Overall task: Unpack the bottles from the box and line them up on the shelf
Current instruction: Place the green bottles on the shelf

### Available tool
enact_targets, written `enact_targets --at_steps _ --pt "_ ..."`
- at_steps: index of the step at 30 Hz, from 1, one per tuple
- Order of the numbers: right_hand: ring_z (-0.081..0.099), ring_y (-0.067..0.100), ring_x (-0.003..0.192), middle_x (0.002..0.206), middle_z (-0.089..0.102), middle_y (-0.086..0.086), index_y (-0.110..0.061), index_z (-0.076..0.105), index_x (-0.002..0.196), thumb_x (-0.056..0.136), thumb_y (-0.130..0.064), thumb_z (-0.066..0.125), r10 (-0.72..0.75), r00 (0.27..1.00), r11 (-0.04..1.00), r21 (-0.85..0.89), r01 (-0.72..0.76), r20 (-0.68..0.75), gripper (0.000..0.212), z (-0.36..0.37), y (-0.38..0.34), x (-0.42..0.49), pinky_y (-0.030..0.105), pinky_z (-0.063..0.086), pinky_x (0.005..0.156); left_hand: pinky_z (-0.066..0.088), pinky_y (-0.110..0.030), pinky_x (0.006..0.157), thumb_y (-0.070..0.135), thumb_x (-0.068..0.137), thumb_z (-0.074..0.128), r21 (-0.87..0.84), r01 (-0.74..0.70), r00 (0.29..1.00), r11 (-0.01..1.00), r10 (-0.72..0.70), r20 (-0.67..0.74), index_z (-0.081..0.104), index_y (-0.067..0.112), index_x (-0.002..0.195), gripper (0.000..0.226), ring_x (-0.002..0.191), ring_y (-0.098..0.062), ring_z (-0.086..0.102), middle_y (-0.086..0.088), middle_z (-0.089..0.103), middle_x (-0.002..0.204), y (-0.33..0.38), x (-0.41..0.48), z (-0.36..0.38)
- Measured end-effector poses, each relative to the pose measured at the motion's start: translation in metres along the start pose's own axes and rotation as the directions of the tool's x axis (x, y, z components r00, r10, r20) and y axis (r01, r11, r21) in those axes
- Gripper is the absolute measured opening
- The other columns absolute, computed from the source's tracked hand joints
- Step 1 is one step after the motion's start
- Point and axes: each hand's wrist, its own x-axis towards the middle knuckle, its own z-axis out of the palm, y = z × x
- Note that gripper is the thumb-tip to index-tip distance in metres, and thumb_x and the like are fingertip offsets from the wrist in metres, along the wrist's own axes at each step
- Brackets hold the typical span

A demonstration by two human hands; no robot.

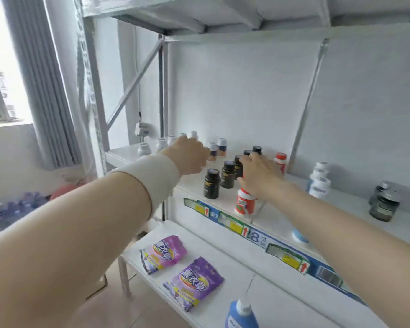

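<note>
On the middle shelf (277, 221), my right hand (258, 176) grips from above the red cap of a white bottle (245, 204) that stands near the front edge. To its left, dark bottles (211, 183) with black caps stand in a diagonal row running back. My left hand (189, 155), with a white wristband, reaches further back. Its fingers curl around a small white-capped bottle (213, 153) with a dark and orange label, and a second such bottle (221, 147) stands just behind. Another red-capped bottle (281, 162) stands at the back. No box is in view.
More white bottles (144, 149) stand on the shelf's left end, white-capped ones (320, 183) and dark jars (384, 204) to the right. The lower shelf holds two purple bags (194, 282) and a blue bottle (242, 313). A metal upright (95, 91) and a curtain (47, 91) are at the left.
</note>
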Motion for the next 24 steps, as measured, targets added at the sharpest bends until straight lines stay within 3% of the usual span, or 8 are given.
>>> enact_targets --at_steps 6,12,17,22,24 --pt "0.042 0.034 0.125 0.138 0.04 0.016 -0.008 0.038 0.133 0.094 -0.025 0.044 -0.256 0.967 0.966 0.031 0.256 -0.016 0.043 0.021 -0.198 0.088 0.041 0.037 0.097 0.041 -0.036 0.094 0.026 0.096 0.046 0.065 0.155 0.972 0.986 -0.164 0.171 0.046 0.013 0.129 0.036 0.116 -0.028 0.054 -0.008 0.057 0.124 -0.155 -0.093 0.106" --pt "0.042 0.032 0.124 0.135 0.042 0.015 -0.009 0.038 0.133 0.094 -0.026 0.043 -0.477 0.877 0.878 0.082 0.471 0.065 0.043 0.07 -0.384 0.144 0.041 0.035 0.1 0.047 -0.036 0.092 0.019 0.095 0.043 0.124 0.266 0.894 0.956 -0.293 0.339 0.053 0.014 0.123 0.03 0.113 -0.026 0.057 -0.006 0.057 0.124 -0.275 -0.178 0.221" --pt "0.041 0.031 0.125 0.136 0.041 0.014 -0.01 0.036 0.135 0.094 -0.031 0.043 -0.587 0.798 0.809 0.062 0.584 0.139 0.046 0.127 -0.48 0.189 0.04 0.034 0.105 0.041 -0.036 0.098 0.025 0.096 0.047 0.105 0.362 0.798 0.926 -0.366 0.478 0.045 0.011 0.133 0.039 0.123 -0.026 0.052 -0.008 0.054 0.132 -0.33 -0.218 0.321" --pt "0.037 0.033 0.129 0.14 0.037 0.017 -0.008 0.023 0.142 0.096 -0.029 0.04 -0.663 0.717 0.738 0.027 0.674 0.218 0.053 0.202 -0.553 0.247 0.041 0.03 0.106 0.043 -0.036 0.099 0.029 0.095 0.05 0.058 0.442 0.698 0.895 -0.383 0.605 0.047 0.012 0.131 0.04 0.122 -0.025 0.052 -0.008 0.055 0.131 -0.371 -0.223 0.433" --pt "0.037 0.031 0.129 0.139 0.038 0.016 -0.009 0.03 0.139 0.096 -0.029 0.039 -0.685 0.683 0.716 0.065 0.695 0.253 0.049 0.232 -0.575 0.27 0.04 0.029 0.107 0.043 -0.036 0.097 0.03 0.096 0.048 0.038 0.458 0.655 0.888 -0.366 0.661 0.046 0.011 0.132 0.041 0.121 -0.026 0.052 -0.009 0.055 0.131 -0.381 -0.221 0.473"
